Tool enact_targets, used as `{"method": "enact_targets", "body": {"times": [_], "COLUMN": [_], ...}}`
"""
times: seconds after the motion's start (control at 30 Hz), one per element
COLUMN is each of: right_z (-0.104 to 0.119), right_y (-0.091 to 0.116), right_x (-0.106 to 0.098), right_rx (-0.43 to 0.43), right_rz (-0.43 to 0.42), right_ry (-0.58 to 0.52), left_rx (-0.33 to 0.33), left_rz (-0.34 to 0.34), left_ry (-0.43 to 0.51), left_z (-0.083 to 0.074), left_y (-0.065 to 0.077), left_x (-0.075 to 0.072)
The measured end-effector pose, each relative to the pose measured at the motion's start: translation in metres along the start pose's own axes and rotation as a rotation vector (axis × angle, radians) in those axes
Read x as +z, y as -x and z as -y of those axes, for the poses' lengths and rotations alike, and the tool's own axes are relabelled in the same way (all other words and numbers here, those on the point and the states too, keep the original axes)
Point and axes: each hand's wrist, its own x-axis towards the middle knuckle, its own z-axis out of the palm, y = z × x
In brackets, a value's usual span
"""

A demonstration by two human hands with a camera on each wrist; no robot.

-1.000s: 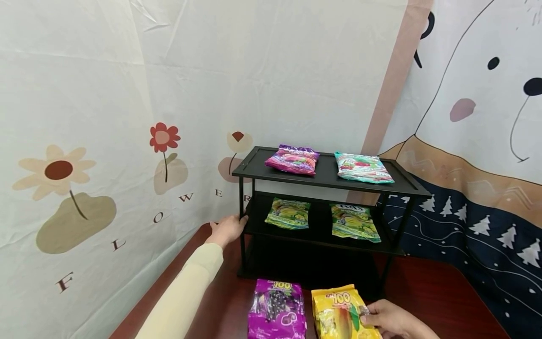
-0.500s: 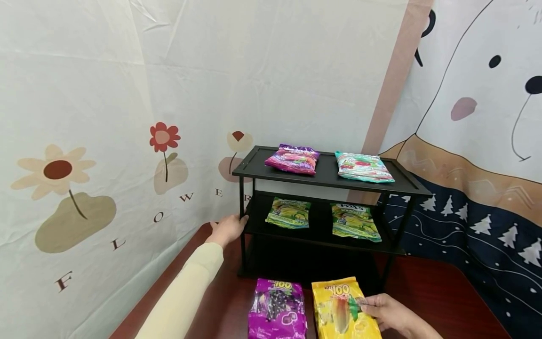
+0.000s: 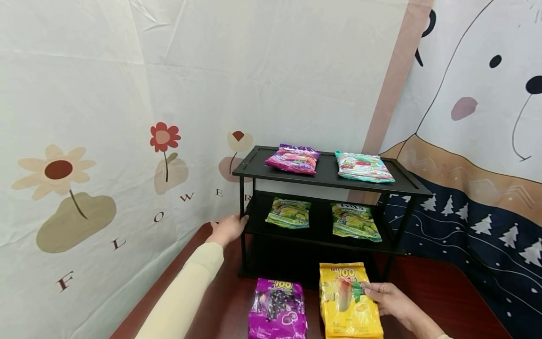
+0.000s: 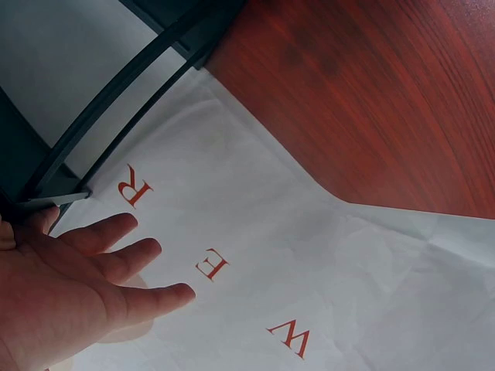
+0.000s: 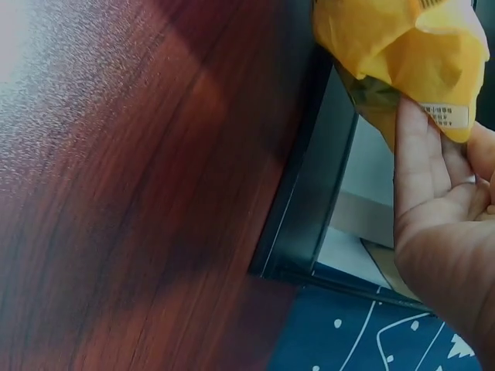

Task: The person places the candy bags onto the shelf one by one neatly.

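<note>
My right hand (image 3: 394,301) pinches the right edge of a yellow candy bag (image 3: 351,315) with a mango picture, held up in front of the black shelf rack (image 3: 327,165). In the right wrist view the fingers (image 5: 421,166) lie behind the bag's crinkled corner and the thumb is in front. My left hand (image 3: 227,230) is at the rack's left post, at middle shelf height. From the left wrist, thumb and forefinger meet at the rack's corner, while the other fingers (image 4: 128,259) stretch out straight. A purple candy bag (image 3: 277,310) with dark grapes lies left of the yellow one.
On the top shelf sit a magenta candy bag (image 3: 293,159) and a teal-and-white one (image 3: 364,167). Two green bags, one left (image 3: 289,213) and one right (image 3: 355,222), lie on the middle shelf. A printed cloth wall (image 3: 127,94) stands close behind the reddish table (image 3: 449,292).
The right hand has carried the yellow bag slightly up and to the right, toward the rack, and the bag stands more upright. The left hand and the other bags have stayed put.
</note>
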Motion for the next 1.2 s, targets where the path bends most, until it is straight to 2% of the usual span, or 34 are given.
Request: {"method": "enact_targets", "body": {"times": [0.3,0.43,0.5,0.6,0.73,0.83,0.93,1.2], "right_z": [-0.003,-0.009,-0.013,-0.014,-0.009,-0.003,-0.003,-0.024], "right_y": [-0.013,-0.021,-0.024,-0.028,-0.026,-0.021,-0.014,-0.007], "right_x": [-0.006,-0.003,0.001,0.007,0.016,0.029,0.042,0.058], "right_rx": [0.045,0.059,0.076,0.094,0.078,-0.003,-0.147,-0.621], "right_rz": [-0.217,-0.312,-0.371,-0.463,-0.554,-0.600,-0.626,-0.543], "right_ry": [0.010,0.012,0.052,0.286,0.749,0.993,1.159,1.349], "left_rx": [0.001,0.000,0.000,-0.001,-0.004,-0.005,-0.006,-0.004], "left_rz": [0.003,0.005,0.008,0.008,0.008,0.009,0.010,0.007], "left_ry": [0.008,0.005,0.004,0.003,0.004,0.005,0.002,0.002], "left_z": [-0.002,-0.002,-0.002,-0.001,0.000,0.000,0.000,0.000], "left_y": [0.001,0.001,0.001,0.001,0.001,0.002,0.002,0.001], "left_x": [0.000,0.000,0.000,0.000,0.000,0.000,0.000,0.000]}}
